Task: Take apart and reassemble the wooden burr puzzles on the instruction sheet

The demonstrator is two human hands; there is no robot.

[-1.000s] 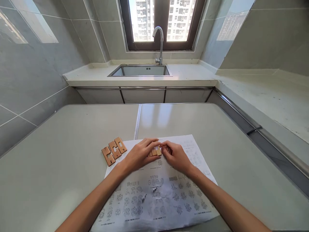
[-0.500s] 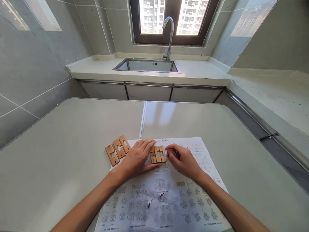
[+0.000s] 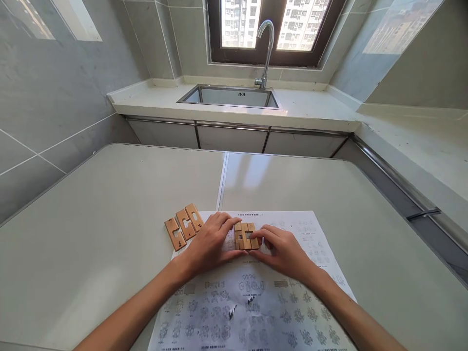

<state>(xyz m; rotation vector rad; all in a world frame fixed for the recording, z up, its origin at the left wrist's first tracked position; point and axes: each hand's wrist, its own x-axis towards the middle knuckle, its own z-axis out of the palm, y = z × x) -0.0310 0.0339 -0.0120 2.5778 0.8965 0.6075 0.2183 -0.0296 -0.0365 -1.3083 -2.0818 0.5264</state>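
A small assembly of notched wooden pieces (image 3: 245, 237) lies on a printed sheet (image 3: 270, 287). My left hand (image 3: 215, 238) reaches it from the left, its index fingertip at the upper left corner and thumb along the near edge. From the right, my right hand (image 3: 280, 246) touches the assembly, with its fingertips at the right side and its thumb at the near edge. Beyond my left wrist, three more notched wooden pieces (image 3: 185, 227) with dark markings lie side by side, slanted, partly beside the sheet's upper left corner.
The pale table (image 3: 109, 219) has a seam down its middle. Past it stand a counter with a sink (image 3: 237, 97), a faucet (image 3: 268, 48) and a window. Tiled walls rise at both sides. The sheet has two small torn spots near its middle.
My right hand has moved in and now touches the assembly, whose visible layout differs, with more crossing pieces showing. The whole view has shifted slightly.
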